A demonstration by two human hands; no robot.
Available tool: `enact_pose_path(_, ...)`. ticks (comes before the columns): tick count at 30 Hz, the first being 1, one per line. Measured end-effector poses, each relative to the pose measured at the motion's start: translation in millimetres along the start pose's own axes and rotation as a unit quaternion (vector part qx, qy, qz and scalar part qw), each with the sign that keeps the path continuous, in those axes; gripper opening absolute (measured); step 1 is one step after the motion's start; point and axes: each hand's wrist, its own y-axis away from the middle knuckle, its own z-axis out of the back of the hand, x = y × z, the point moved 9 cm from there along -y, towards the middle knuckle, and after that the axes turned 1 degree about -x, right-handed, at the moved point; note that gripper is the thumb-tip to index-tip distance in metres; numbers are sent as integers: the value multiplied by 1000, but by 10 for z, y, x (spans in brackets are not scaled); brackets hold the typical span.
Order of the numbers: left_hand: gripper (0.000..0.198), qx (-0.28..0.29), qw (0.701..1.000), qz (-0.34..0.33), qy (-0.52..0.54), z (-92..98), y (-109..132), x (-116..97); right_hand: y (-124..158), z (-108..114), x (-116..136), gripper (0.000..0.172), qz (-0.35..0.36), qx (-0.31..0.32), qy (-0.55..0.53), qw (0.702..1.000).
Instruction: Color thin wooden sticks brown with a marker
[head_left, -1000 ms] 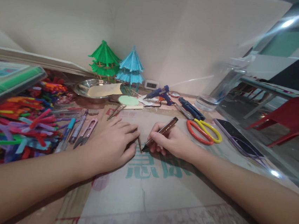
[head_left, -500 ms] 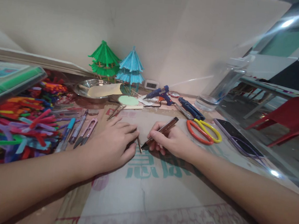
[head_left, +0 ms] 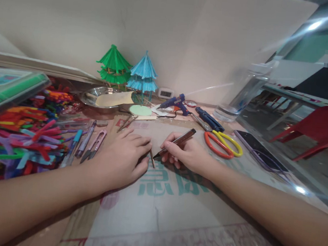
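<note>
Head cam view, so looking down at the work: the right hand (head_left: 181,150) has its fingers wrapped around a brown marker (head_left: 185,137) in a normal writing grip, tip aimed down and to the left. That tip sits right at a thin brown stick (head_left: 152,158), though I can't tell if it's actually making contact. The stick is between the two hands, slanting out from by the index finger of the left hand (head_left: 129,154). That hand is palm down with fingers loosely bent, and honestly I can't tell if it's pinching the stick or just pressing on it. All of this is on a printed sheet (head_left: 177,221) with big green characters

Stuff around it: orange-and-yellow-handled scissors (head_left: 219,144) and a phone (head_left: 260,149) off to the right, a navy box cutter (head_left: 210,119) just behind the scissors. Blue glue gun (head_left: 176,103) further back, near a small digital clock (head_left: 166,94). Green tiered paper tree (head_left: 113,66) and a light blue one (head_left: 143,74) stand by the wall, with a metal bowl (head_left: 85,99) in front. Left side has pink thread snips (head_left: 100,138), pens, and a big pile of pipe cleaners (head_left: 8,143)
</note>
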Motion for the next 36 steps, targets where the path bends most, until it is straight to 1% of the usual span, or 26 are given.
enact_pose_path(9,39,-2,1000,1,3,13,-5,-6,9,-26,-42,18,-8,23,14,1000)
enact_pose_path(16,39,6,1000,5,5,9,-7,-6,5,-6,-29,17,-7,13,9,1000)
enact_pose_path(22,37,-10,1000,2,5,38,-8,-12,19,-47,-31,18,-6,37,8,999)
enact_pose_path(27,38,0,1000,4,11,18,-6,-5,18,-37,-13,19,8,28,4,1000)
enact_pose_path(33,38,-4,1000,3,8,24,-10,-13,26,-65,-3,20,11,46,10,999)
enact_pose_path(36,38,2,1000,3,7,14,-8,-12,27,-49,2,19,9,35,4,999)
